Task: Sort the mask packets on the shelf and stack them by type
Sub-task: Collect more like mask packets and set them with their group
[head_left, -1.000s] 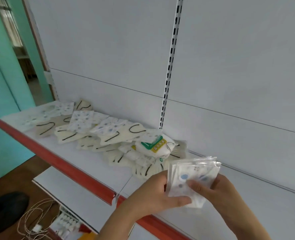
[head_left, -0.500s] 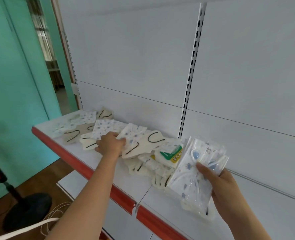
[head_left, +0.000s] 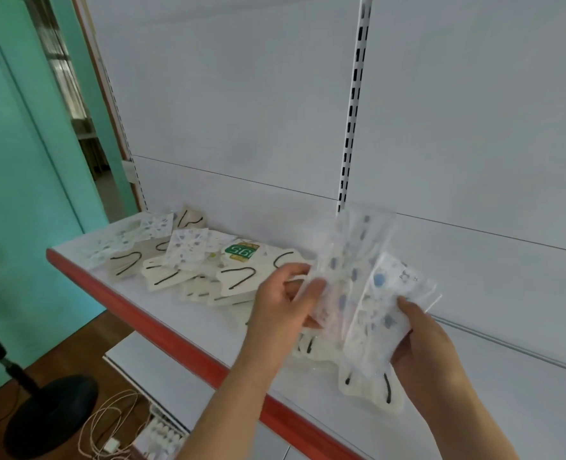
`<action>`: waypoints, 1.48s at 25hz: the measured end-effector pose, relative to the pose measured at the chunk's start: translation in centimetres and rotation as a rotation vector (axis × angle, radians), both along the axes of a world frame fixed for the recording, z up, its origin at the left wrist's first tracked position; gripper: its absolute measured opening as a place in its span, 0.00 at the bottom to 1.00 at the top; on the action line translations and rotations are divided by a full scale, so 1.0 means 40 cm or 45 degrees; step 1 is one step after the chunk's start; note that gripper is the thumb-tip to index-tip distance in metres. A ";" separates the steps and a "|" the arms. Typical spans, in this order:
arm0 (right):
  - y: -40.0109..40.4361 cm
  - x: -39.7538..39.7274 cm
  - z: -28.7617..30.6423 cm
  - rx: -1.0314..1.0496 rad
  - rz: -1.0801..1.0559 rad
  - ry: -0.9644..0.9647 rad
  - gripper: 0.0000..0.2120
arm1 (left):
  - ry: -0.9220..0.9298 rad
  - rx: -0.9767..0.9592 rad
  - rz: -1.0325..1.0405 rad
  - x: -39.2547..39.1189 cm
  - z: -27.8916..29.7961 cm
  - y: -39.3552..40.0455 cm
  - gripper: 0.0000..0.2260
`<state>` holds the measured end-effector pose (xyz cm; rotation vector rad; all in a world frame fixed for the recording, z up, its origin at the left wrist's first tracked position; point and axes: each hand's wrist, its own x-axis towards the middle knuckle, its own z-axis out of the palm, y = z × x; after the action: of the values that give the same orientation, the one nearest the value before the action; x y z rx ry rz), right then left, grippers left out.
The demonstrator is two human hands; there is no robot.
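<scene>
My right hand (head_left: 422, 346) holds a fanned bundle of clear packets with blue-patterned masks (head_left: 379, 303) above the white shelf (head_left: 182, 313). My left hand (head_left: 281, 307) pinches one more blue-patterned packet (head_left: 336, 270) against the bundle's left side; it is blurred. On the shelf to the left lie loose cream masks with black loops (head_left: 238, 280), blue-patterned packets (head_left: 187, 249) and one packet with a green label (head_left: 240, 250). More cream masks (head_left: 371, 390) lie under my hands.
The shelf has a red front edge (head_left: 162, 323) and a white back panel with a slotted upright (head_left: 351, 127). A lower white shelf (head_left: 162, 370) sits beneath. On the floor at left are a black round stand base (head_left: 49, 416), cables and a power strip (head_left: 162, 436).
My left hand drew back from the pile on the left with a blue-patterned packet and now brings it to the bundle in my right hand. The green-label packet is now uncovered in the pile.
</scene>
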<state>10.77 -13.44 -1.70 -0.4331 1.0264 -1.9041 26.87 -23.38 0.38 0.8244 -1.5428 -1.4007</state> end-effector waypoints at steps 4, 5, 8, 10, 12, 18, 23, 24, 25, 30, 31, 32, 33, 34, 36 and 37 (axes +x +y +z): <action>0.020 -0.002 -0.020 -0.045 0.215 -0.026 0.25 | -0.298 -0.426 0.228 -0.092 -0.080 0.084 0.05; 0.027 -0.014 -0.039 0.025 0.144 0.201 0.17 | -0.324 -0.472 0.153 -0.101 -0.074 0.084 0.09; 0.073 -0.044 -0.038 0.256 -0.243 0.192 0.10 | -0.591 -0.744 0.322 -0.107 -0.084 -0.025 0.19; 0.111 -0.072 -0.028 0.274 -0.327 0.130 0.08 | -1.103 -0.938 0.416 -0.115 -0.097 -0.127 0.26; 0.143 -0.081 -0.019 0.296 -0.331 0.100 0.06 | -1.309 -0.937 0.448 -0.119 -0.099 -0.184 0.18; 0.180 -0.077 -0.042 0.339 -0.083 -0.085 0.15 | -0.389 -1.330 -0.139 -0.116 -0.088 -0.001 0.14; 0.195 -0.074 -0.013 0.143 0.228 -0.179 0.30 | -0.353 -1.223 -0.565 -0.121 -0.179 0.125 0.29; 0.192 -0.069 -0.022 0.152 0.251 -0.151 0.25 | -0.357 -1.177 -0.609 -0.118 -0.178 0.135 0.29; 0.187 -0.067 -0.034 0.175 0.234 -0.115 0.21 | -0.392 -1.164 -0.646 -0.113 -0.174 0.144 0.31; 0.187 -0.107 -0.077 0.300 0.011 -0.066 0.18 | -0.660 -0.954 -0.418 -0.048 -0.191 0.067 0.30; 0.190 -0.119 -0.083 0.326 -0.032 -0.059 0.19 | -0.699 -0.932 -0.197 -0.031 -0.193 0.033 0.21; 0.193 -0.129 -0.089 0.343 -0.069 -0.060 0.18 | -0.763 -0.942 0.054 -0.014 -0.200 -0.005 0.12; 0.194 -0.133 -0.094 0.349 -0.090 -0.061 0.17 | -0.840 -0.941 0.271 0.002 -0.203 -0.040 0.06; 0.192 -0.133 -0.097 0.356 -0.094 -0.058 0.16 | -0.925 -0.903 0.419 0.014 -0.202 -0.070 0.04; 0.184 -0.128 -0.100 0.379 -0.088 -0.048 0.16 | -1.206 -0.739 0.519 0.021 -0.197 -0.118 0.10; 0.181 -0.126 -0.100 0.385 -0.088 -0.051 0.16 | -1.353 -0.626 0.507 0.015 -0.194 -0.136 0.15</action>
<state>5.74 -6.19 -5.68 -0.1866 1.2920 -1.7714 27.46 -28.81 -7.39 1.5583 -2.1759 -0.1919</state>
